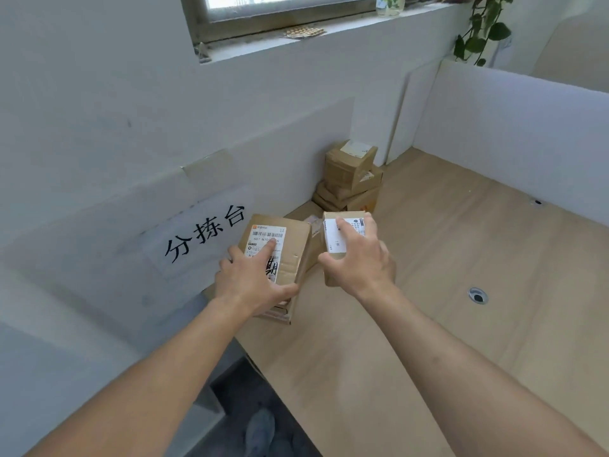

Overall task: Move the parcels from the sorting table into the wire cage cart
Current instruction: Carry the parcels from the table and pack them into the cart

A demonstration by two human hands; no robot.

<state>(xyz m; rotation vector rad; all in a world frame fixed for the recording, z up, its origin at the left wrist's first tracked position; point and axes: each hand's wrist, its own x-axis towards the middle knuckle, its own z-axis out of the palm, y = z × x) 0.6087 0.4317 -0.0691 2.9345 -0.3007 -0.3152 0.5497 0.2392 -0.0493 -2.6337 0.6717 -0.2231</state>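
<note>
head view: left hand [253,278] grips larger parcel [290,255] from above, thumb at its near edge; right hand [357,258] clasps small parcel [341,232] likewise, probably to lift both off sorting table [445,291]. more parcels [351,176] stacked beyond the hands. cart unseen.

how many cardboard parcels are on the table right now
At least 5: one under the left hand, one gripped by the right hand, and roughly three stacked by the wall. More may be hidden behind them.
</note>
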